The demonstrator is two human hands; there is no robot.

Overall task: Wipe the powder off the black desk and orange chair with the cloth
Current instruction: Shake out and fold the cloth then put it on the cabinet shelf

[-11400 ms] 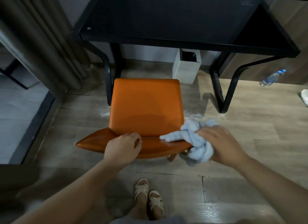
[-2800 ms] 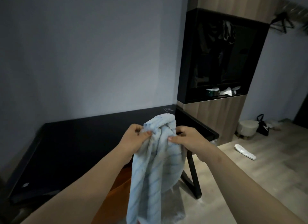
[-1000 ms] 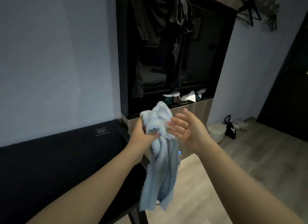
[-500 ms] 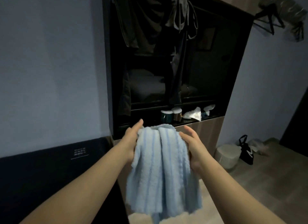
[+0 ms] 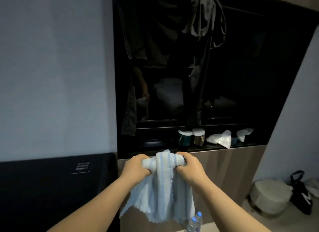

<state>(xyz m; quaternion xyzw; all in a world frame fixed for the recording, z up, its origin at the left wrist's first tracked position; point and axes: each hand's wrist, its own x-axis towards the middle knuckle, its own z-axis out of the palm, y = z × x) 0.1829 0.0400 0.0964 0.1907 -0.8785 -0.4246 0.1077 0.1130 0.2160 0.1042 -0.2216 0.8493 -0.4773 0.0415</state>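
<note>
Plainly, both hands are on the cloth (image 5: pixel 162 193): the left hand (image 5: pixel 136 168) and the right hand (image 5: pixel 189 168) each have fingers curled round a bunched end of its top edge, which runs left to right between them. The rest hangs down in loose folds between the forearms, so its long axis is near upright, and it touches nothing else. The black surface (image 5: pixel 43 188) lies down and to the left of the hands, the left hand being the nearer. Wiping it would, I judge, mean swinging the cloth leftward and lowering it flat. No powder can be made out on the dark top in this light; a small pale printed panel (image 5: pixel 82 167) shows near its back, under the blue-grey wall (image 5: pixel 51 76). The orange chair is out of view. Straight ahead stands a dark open wardrobe (image 5: pixel 241 76) with clothes hanging, and two lidded cups (image 5: pixel 185 137) and crumpled plastic bags (image 5: pixel 220 140) on its shelf. Two blue-capped bottles (image 5: pixel 196 221) stand below the cloth; a pale round stool (image 5: pixel 271 197) and a black bag (image 5: pixel 301 195) sit off to the right.
</note>
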